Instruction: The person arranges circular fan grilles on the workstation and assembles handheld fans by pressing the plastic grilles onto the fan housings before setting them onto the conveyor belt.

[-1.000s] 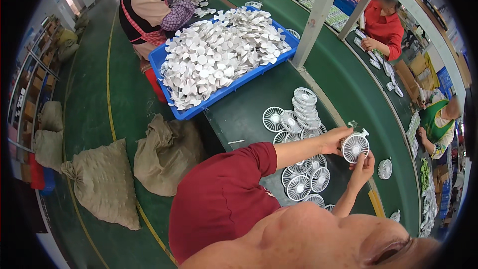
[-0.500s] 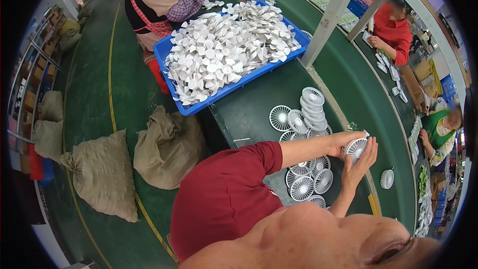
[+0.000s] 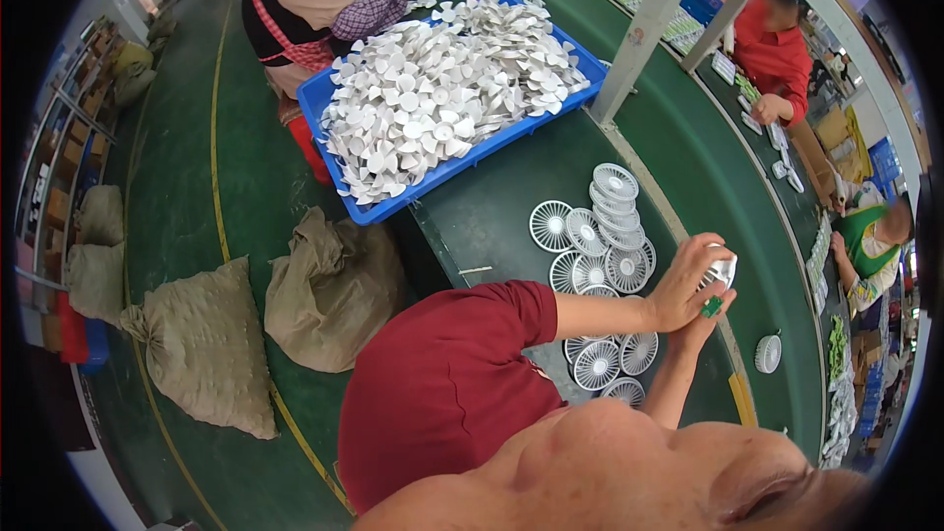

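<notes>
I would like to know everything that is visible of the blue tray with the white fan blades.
The blue tray is rectangular and open-topped, with low walls, and looks like plastic. White fan blades fill it in a loose heap that hides its floor. It stands upright on the dark green table, its near left corner reaching past the table's edge; what is under that corner cannot be made out.

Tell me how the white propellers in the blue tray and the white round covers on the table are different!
The propellers have wide, solid blades, but the round covers have thin spokes with gaps.
The propellers are heaped in the blue tray, while the covers lie overlapping on the table.
Both are white.
</notes>
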The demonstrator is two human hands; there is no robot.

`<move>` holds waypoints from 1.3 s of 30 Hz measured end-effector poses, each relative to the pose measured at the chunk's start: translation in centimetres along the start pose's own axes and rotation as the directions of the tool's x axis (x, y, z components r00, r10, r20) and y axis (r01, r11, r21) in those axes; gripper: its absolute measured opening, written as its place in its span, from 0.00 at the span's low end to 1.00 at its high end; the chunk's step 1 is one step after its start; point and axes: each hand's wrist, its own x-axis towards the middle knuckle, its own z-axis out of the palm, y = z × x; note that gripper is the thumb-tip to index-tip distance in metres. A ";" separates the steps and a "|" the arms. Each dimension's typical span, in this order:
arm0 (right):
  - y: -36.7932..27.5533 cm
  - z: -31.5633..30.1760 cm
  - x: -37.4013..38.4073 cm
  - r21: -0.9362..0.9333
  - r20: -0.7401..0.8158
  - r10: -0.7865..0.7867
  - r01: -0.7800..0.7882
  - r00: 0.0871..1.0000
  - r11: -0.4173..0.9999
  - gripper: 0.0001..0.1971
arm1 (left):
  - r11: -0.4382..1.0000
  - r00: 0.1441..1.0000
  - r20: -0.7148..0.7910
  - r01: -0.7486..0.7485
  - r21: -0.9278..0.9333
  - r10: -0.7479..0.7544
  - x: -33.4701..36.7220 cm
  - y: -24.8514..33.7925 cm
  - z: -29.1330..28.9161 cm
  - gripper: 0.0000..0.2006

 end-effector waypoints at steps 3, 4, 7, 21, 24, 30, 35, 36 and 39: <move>-0.9 0.8 0.2 -0.003 -0.064 0.053 -0.054 0.996 0.999 0.30 | 1.000 1.000 -0.001 -0.008 -0.004 0.008 -0.2 -1.2 0.9 0.20; -0.3 0.9 0.5 -0.067 -0.059 -0.007 0.003 0.998 0.998 0.29 | 0.999 0.999 -0.008 -0.050 0.012 0.050 -0.1 -1.5 0.2 0.21; 0.8 1.8 1.7 -0.095 -0.101 -0.060 0.050 0.993 0.994 0.24 | 0.997 0.999 0.001 -0.053 0.063 0.053 0.3 -2.4 -0.5 0.23; -5.5 -21.1 6.5 -0.947 0.063 -0.760 -0.202 0.647 -0.250 0.35 | 0.815 0.915 0.404 -0.219 0.536 -0.020 10.8 -15.1 -4.2 0.28; -4.9 -13.1 5.9 -0.963 0.220 -0.674 0.046 0.706 -0.267 0.27 | 0.560 0.926 0.355 -0.226 0.797 -0.131 17.4 -21.6 -9.9 0.24; 0.3 -1.5 7.6 -0.833 0.540 -0.139 0.551 0.830 0.047 0.30 | 0.140 0.837 0.225 -0.178 0.974 -0.499 23.2 -26.5 -10.0 0.20; 4.5 6.9 10.2 -0.719 0.694 0.034 0.690 0.719 0.088 0.38 | -0.108 0.663 0.144 -0.324 0.940 -0.735 24.6 -26.1 -9.4 0.17; 5.5 7.5 10.8 -0.726 0.688 0.062 0.684 0.723 0.078 0.38 | -0.069 0.667 0.132 -0.267 0.961 -0.733 24.9 -25.9 -9.2 0.16; 7.9 7.1 12.1 -0.803 0.590 0.165 0.596 0.791 0.013 0.31 | -0.023 0.687 0.326 -0.447 0.894 -0.649 24.0 -25.9 -8.3 0.16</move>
